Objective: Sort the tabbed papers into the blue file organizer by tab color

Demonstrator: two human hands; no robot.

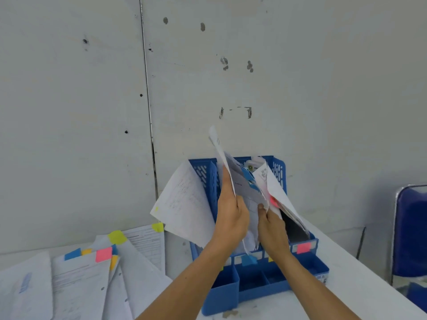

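The blue file organizer (258,287) stands on the table, with blue and pink labels on its front dividers. My left hand (231,211) grips a white sheet (218,146) upright over the middle slots. My right hand (272,225) pinches papers with blue tabs (249,179) standing in the organizer. A pink-tabbed paper (277,192) leans in the right slot. A sheet with a yellow tab (182,204) hangs out over the organizer's left side.
A loose pile of tabbed papers (92,273) with yellow, blue, pink and orange tabs lies on the table at the left. A blue chair (411,234) stands at the right edge. A grey wall is right behind the organizer.
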